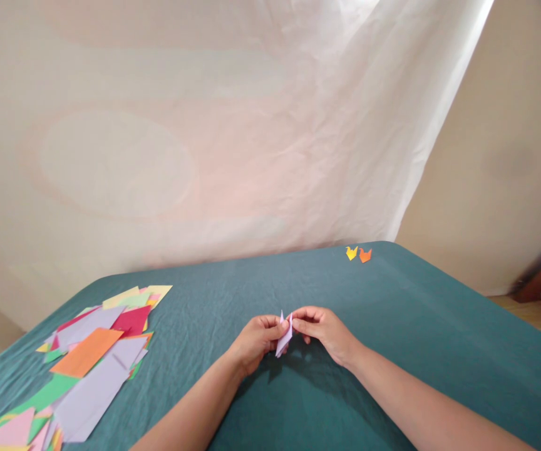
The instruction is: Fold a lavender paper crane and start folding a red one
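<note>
A small lilac origami piece [283, 341], folded to narrow upright points, is held between my two hands just above the table, low in the middle of the head view. My left hand [257, 341] pinches its left side, the thumb pressed on its face. The fingertips of my right hand [324, 329] grip the upper right point between thumb and index finger. Part of the paper is hidden behind my left fingers.
Loose sheets of coloured paper [96, 391] lie spread over the table's left side. Near the far right edge of the green-covered table [195, 351] sit a yellow origami bird [352, 254] and an orange one [365, 255]. Behind hangs a pale cloth [252, 138].
</note>
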